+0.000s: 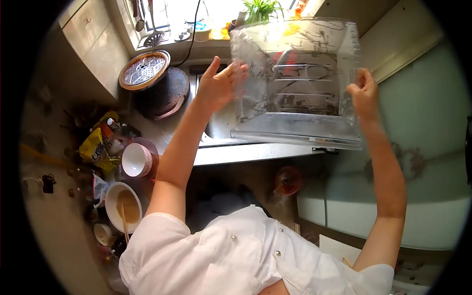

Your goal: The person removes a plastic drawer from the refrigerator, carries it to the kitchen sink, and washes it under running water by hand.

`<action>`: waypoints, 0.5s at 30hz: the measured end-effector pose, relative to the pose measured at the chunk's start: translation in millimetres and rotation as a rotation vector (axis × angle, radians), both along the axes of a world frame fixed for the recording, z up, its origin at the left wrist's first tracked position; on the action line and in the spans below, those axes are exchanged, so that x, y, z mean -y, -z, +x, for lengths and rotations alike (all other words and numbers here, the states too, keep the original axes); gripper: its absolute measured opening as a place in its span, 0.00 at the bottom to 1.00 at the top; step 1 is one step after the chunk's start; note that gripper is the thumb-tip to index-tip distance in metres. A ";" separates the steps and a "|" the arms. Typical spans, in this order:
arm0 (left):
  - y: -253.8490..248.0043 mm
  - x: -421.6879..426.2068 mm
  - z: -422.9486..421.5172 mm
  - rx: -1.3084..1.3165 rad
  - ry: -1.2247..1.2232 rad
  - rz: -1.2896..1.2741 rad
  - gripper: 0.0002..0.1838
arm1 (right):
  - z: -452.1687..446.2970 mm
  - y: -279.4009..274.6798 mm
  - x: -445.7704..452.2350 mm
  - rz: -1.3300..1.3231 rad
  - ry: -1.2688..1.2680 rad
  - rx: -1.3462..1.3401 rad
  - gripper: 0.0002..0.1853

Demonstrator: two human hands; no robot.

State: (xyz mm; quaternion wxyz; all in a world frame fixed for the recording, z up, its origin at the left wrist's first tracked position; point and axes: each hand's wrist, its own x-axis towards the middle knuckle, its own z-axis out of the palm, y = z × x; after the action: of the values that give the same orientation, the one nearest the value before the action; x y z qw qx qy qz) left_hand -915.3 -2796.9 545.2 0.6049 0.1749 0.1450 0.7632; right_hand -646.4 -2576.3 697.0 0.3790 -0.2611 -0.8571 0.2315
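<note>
A clear plastic drawer-like bin (pixel 300 123), with dark wet-looking marks showing through it, is held up over the sink (pixel 219 123). My left hand (pixel 216 88) lies against the bin's left side, thumb raised and fingers spread, with the fingertips partly behind the clear wall. On the right side, my right hand (pixel 364 93) grips the bin's edge with bent fingers. Through the plastic a red patch shows, too unclear to name.
A dark round pan (pixel 172 93) and a round lid with a patterned centre (pixel 145 70) stand left of the sink. Bowls (pixel 135 160) and a yellow packet (pixel 93 147) are at the left. A plant (pixel 260 11) sits on the windowsill. A pale green surface (pixel 423 123) is at the right.
</note>
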 end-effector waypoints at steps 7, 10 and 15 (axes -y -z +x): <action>106.7 -13.7 -27.6 -0.123 -0.256 -0.438 0.34 | 4.0 -66.6 7.0 -0.338 -0.101 -0.191 0.14; 146.6 -31.4 -46.4 -0.035 -0.364 -0.667 0.31 | 9.2 -86.0 9.0 -0.401 -0.120 -0.133 0.13; 130.4 -54.0 -77.2 -0.044 -0.496 -0.785 0.35 | -6.6 -103.3 36.2 -0.444 -0.058 -0.160 0.09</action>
State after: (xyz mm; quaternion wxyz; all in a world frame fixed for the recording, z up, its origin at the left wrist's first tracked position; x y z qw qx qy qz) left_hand -992.6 -2742.9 414.8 0.4212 -0.0911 0.4731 0.7684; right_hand -653.1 -2612.5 800.3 0.3723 -0.2941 -0.7593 0.4453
